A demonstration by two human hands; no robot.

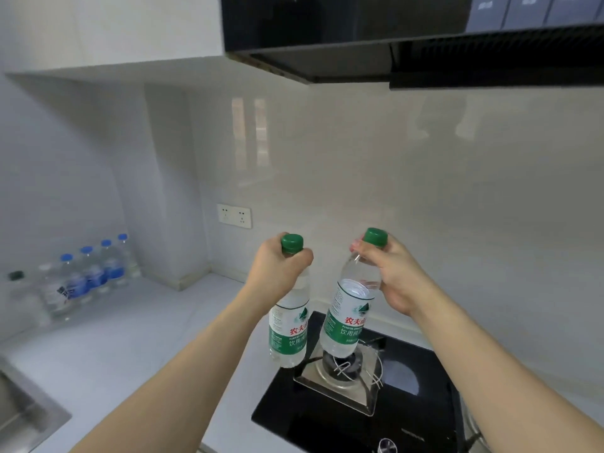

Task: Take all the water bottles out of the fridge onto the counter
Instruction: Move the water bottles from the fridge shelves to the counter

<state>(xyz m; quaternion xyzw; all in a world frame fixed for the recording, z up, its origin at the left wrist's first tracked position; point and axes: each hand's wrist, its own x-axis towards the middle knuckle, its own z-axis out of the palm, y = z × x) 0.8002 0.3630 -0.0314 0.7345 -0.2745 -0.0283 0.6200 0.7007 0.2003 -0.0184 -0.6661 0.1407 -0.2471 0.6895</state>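
My left hand (pixel 277 269) grips the neck of a clear water bottle (pixel 289 331) with a green cap and green label, held upright above the edge of the white counter (pixel 137 348). A second green-capped bottle (pixel 346 318) hangs from my right hand (pixel 389 276), tilted, its base over the stove burner. Several more bottles (pixel 81 279), most with blue caps, stand in a row on the counter against the left wall. The fridge is out of view.
A black glass gas hob (pixel 425 393) with a metal burner (pixel 343 371) lies below the held bottles. A range hood (pixel 359 44) hangs overhead. A steel sink (pixel 23 407) is at lower left. A wall socket (pixel 234 215) sits on the tiled backsplash.
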